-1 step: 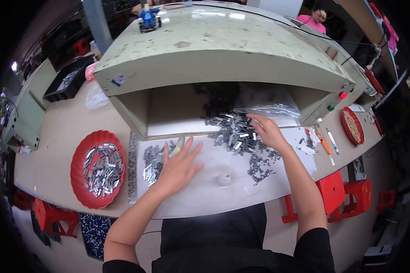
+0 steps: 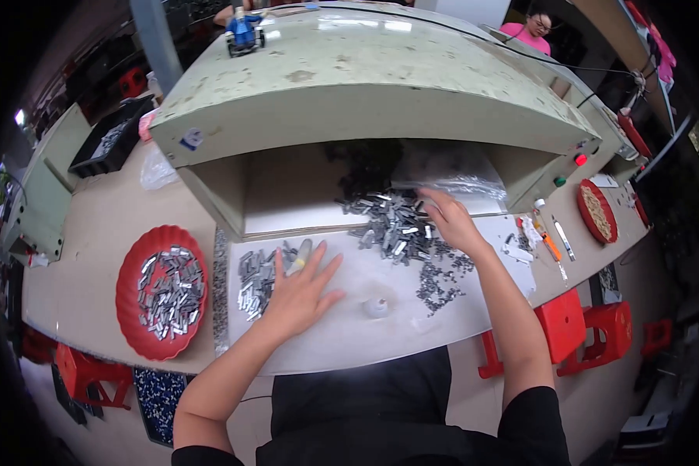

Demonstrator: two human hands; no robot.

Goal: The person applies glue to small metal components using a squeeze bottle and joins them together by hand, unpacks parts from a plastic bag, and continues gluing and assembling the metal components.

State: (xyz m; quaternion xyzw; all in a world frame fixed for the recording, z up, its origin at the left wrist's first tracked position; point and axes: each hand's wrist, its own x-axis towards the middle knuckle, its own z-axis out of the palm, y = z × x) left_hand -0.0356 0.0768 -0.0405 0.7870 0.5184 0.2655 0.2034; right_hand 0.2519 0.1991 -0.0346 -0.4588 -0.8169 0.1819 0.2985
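Note:
My left hand (image 2: pixel 299 299) is spread over the white work sheet (image 2: pixel 334 342), right of a group of small silvery metal pieces (image 2: pixel 255 287). One finger seems to wear a pale cover with a yellow band. My right hand (image 2: pixel 454 223) reaches over the right edge of a heap of similar grey metal pieces (image 2: pixel 396 229). Its fingers point left and look apart; I make out nothing between them. Many tiny dark parts (image 2: pixel 439 291) lie scattered below that hand. Between my hands, nearer me, stands a small white bottle-like object (image 2: pixel 377 307).
A red scalloped bowl (image 2: pixel 124 311) of metal pieces stands at left, another red bowl (image 2: pixel 586 221) at far right. A pale green hood (image 2: pixel 365 113) overhangs the work area, with a plastic bag (image 2: pixel 458 175) beneath. An orange tool (image 2: pixel 551 247) lies at right. Someone in pink (image 2: pixel 524 37) is behind.
The whole view has shifted slightly. My left hand stays spread near the left group of pieces, and my right hand remains at the heap's right edge.

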